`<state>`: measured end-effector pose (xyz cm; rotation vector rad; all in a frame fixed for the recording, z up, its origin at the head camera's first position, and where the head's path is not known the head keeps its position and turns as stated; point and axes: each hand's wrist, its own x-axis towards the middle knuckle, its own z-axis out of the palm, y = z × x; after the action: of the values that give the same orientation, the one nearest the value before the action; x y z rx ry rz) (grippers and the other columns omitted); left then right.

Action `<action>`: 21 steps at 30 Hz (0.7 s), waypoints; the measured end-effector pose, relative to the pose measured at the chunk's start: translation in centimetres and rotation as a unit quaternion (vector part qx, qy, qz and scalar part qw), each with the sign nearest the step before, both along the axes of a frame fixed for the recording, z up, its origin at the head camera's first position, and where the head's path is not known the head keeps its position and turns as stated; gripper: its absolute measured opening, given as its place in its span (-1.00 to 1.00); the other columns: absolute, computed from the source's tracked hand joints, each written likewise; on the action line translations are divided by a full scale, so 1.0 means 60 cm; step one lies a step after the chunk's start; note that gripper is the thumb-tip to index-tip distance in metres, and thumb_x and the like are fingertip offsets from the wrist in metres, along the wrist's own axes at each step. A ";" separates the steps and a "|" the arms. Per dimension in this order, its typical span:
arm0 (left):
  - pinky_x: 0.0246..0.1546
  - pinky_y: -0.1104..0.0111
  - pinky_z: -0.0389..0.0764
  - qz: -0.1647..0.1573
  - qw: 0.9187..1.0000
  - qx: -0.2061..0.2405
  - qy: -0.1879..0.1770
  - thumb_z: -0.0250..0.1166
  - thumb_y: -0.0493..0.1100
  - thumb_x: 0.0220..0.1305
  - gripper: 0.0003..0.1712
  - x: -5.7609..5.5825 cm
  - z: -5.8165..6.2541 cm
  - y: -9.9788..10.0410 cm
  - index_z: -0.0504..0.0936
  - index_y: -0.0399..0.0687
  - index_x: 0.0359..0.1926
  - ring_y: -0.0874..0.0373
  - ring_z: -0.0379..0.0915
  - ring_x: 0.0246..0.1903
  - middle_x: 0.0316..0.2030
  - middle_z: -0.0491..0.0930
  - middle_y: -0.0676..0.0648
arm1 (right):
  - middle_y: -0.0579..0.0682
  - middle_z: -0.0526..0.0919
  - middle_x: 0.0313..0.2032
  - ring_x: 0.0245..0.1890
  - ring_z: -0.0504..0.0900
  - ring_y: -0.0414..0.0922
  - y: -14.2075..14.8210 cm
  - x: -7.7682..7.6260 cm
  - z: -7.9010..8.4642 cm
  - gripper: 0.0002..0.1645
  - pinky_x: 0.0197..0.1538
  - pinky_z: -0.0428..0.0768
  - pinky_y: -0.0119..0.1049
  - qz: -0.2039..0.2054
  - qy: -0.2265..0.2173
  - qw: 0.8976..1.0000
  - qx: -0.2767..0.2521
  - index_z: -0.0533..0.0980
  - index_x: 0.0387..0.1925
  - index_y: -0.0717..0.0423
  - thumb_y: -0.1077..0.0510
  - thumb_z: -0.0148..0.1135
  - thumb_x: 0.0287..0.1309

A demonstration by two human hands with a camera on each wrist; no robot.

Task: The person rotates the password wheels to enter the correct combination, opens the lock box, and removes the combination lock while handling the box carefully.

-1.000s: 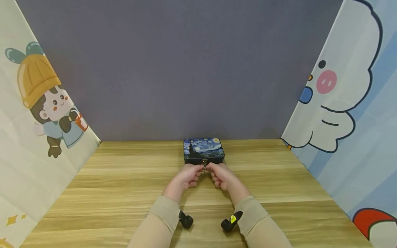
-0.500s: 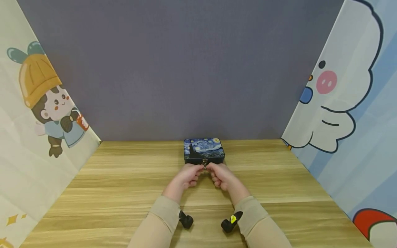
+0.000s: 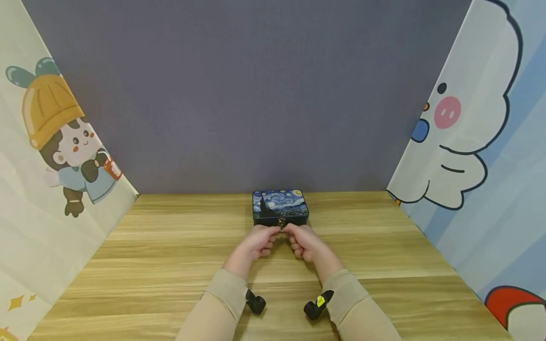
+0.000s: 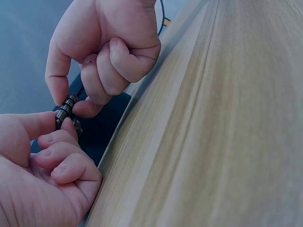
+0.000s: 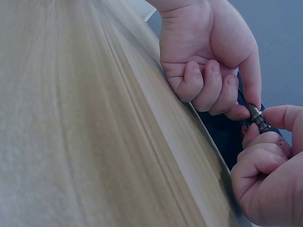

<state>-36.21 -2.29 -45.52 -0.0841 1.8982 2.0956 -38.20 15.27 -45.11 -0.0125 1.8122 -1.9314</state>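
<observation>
A small tin box [image 3: 280, 204] with a starry night-sky picture on its lid sits at the back of the table, lid down. At its front hangs a small dark metal combination padlock [image 4: 66, 111] with ringed dials, below the box's brass clasp [image 3: 281, 221]. My left hand [image 3: 258, 241] pinches one end of the padlock between thumb and index finger. From the other side, my right hand [image 3: 305, 241] pinches the opposite end the same way. The remaining fingers of both hands are curled in. Fingertips hide parts of the padlock [image 5: 259, 119] in both wrist views.
The wooden table [image 3: 179, 265] runs back to a grey panel [image 3: 256, 94] close behind the box. Cartoon-printed sheets [image 3: 465, 156] stand at left and right. A black wrist camera [image 3: 256, 303] sits on each beige-sleeved forearm.
</observation>
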 end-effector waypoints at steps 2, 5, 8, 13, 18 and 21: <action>-0.73 0.46 0.05 -0.001 1.000 -0.001 0.001 0.15 -0.08 0.52 -0.65 0.001 0.001 0.000 0.57 -0.36 -0.18 0.29 -0.09 -0.74 -0.66 0.19 0.10 | -0.19 0.15 -0.73 -0.78 0.04 -0.29 0.000 0.000 0.000 -0.77 -0.72 0.05 -0.45 -0.001 0.000 1.000 -0.001 0.42 -0.53 0.07 0.08 0.23 0.16; -0.73 0.46 0.05 -0.002 1.000 -0.001 0.002 0.15 -0.08 0.52 -0.65 0.001 0.001 0.000 0.57 -0.37 -0.17 0.29 -0.10 -0.74 -0.66 0.19 0.10 | -0.19 0.15 -0.73 -0.78 0.04 -0.30 -0.001 0.000 -0.001 -0.76 -0.73 0.04 -0.46 -0.003 0.000 1.000 -0.002 0.41 -0.53 0.06 0.09 0.23 0.16; -0.72 0.45 0.05 -0.004 1.000 -0.001 0.002 0.15 -0.08 0.52 -0.64 0.002 0.002 -0.001 0.57 -0.38 -0.16 0.28 -0.10 -0.74 -0.66 0.18 0.10 | -0.20 0.14 -0.73 -0.78 0.03 -0.30 -0.001 0.001 0.000 -0.77 -0.73 0.04 -0.46 -0.004 -0.001 1.000 -0.004 0.41 -0.52 0.07 0.09 0.22 0.16; -0.72 0.45 0.05 -0.006 1.000 -0.002 0.002 0.15 -0.08 0.53 -0.64 0.005 0.003 -0.001 0.57 -0.38 -0.15 0.28 -0.11 -0.74 -0.66 0.17 0.10 | -0.20 0.15 -0.74 -0.78 0.03 -0.31 -0.002 0.004 0.003 -0.77 -0.73 0.03 -0.47 -0.003 -0.002 1.000 -0.003 0.41 -0.51 0.08 0.08 0.22 0.17; -0.72 0.45 0.05 -0.006 1.000 -0.001 0.001 0.16 -0.07 0.52 -0.65 0.007 0.005 -0.002 0.58 -0.36 -0.17 0.29 -0.10 -0.74 -0.66 0.18 0.10 | -0.19 0.16 -0.74 -0.78 0.04 -0.29 -0.003 0.006 0.004 -0.76 -0.73 0.05 -0.45 -0.006 0.007 1.000 0.013 0.43 -0.50 0.08 0.05 0.22 0.17; -0.72 0.45 0.04 -0.005 1.000 -0.002 0.001 0.16 -0.07 0.52 -0.64 0.008 0.006 -0.002 0.58 -0.37 -0.16 0.29 -0.10 -0.74 -0.66 0.19 0.11 | -0.19 0.15 -0.75 -0.78 0.04 -0.28 -0.004 0.007 0.005 -0.75 -0.73 0.05 -0.44 -0.008 0.009 1.000 0.019 0.44 -0.50 0.09 0.05 0.22 0.18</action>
<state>-35.72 -2.43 -45.15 -0.0745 1.9002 2.0855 -37.76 15.05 -44.81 -0.0027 1.8653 -1.9126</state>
